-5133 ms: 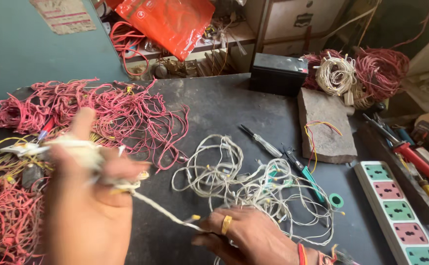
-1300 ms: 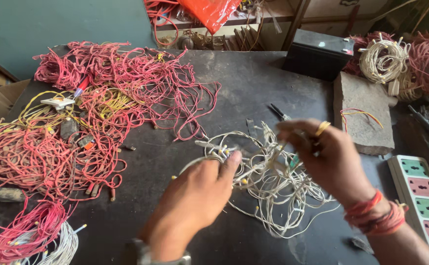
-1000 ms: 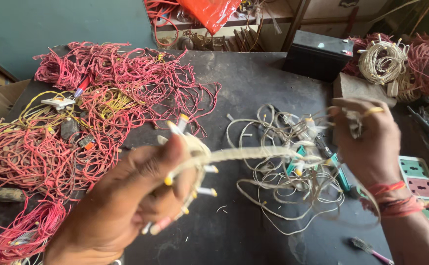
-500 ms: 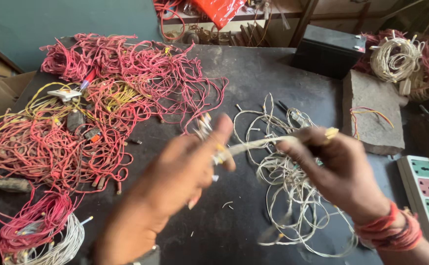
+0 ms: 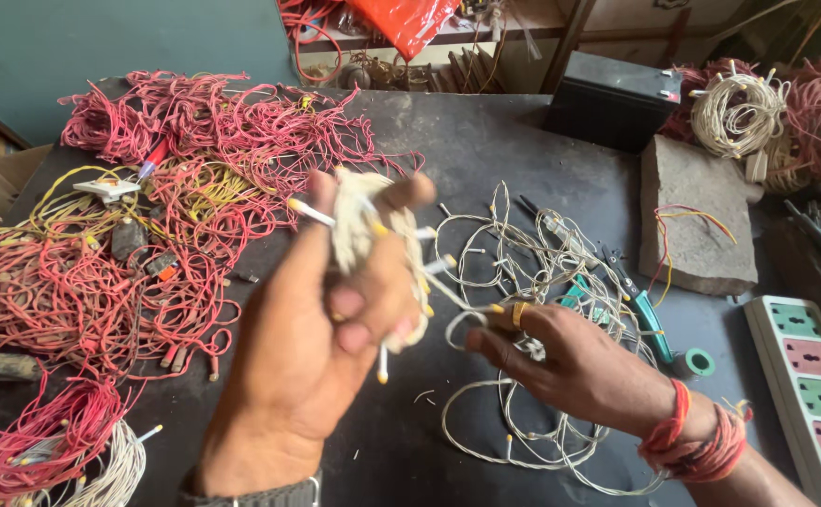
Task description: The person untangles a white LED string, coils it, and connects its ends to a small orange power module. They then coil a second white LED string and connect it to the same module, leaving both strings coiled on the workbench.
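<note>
Left hand point(image 5: 321, 324) is up off the worktop point(image 5: 485, 150), fingers point(image 5: 373, 310) curled tight around a white wire bundle point(image 5: 368, 235), yellow-tipped ends poking out. Right hand point(image 5: 570, 361) sits lower, just above the loose white wires point(image 5: 514, 272), fingers pinched on a strand that runs up to the bundle. Red wires point(image 5: 147, 216) sprawl to the left, a stone slab point(image 5: 697, 211) and a power strip point(image 5: 809, 385) lie to the right, and cutters point(image 5: 631, 296) rest just beyond the right hand.

Both hands point(image 5: 335, 319) raised, apparently clenched
</note>
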Available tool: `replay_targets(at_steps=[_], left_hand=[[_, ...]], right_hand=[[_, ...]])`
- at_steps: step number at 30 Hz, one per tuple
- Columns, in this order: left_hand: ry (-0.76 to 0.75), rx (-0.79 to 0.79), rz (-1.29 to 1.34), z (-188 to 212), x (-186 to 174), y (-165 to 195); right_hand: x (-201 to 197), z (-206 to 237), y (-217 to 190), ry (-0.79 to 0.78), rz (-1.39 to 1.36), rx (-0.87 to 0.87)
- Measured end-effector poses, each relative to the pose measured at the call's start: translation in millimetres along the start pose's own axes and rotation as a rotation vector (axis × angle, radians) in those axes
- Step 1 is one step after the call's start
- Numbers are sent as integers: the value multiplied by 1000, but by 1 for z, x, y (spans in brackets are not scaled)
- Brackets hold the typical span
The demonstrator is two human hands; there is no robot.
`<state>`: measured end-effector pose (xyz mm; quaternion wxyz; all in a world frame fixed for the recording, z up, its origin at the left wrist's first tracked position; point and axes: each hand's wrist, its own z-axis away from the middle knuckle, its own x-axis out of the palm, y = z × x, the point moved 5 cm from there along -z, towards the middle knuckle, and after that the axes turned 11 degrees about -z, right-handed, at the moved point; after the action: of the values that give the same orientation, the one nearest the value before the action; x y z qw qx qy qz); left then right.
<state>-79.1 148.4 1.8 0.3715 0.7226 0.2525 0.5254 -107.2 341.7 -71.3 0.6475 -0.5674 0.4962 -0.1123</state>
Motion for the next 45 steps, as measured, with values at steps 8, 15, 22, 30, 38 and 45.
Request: replay_targets(at_steps=[8,15,22,30,38,45], left_hand=[[184,197,-7,6,-12,20],[545,497,-1325,0,-8,8],[-3,-211,-1256,-3,-12,-49],[-67,-107,152,23,-16,-3],[534,461,-400,0,-35,30],[86,-212,-1437,-12,-14,-55]], right_hand=[[11,-4,-9,-39,-380,363],[21,7,-23,-193,-450,68],[-53,3,-8,347,256,-56],[-37,-1,25,159,31,171],[12,9,-11,-239,-96,275],[-46,4,-12,364,-223,-132]])
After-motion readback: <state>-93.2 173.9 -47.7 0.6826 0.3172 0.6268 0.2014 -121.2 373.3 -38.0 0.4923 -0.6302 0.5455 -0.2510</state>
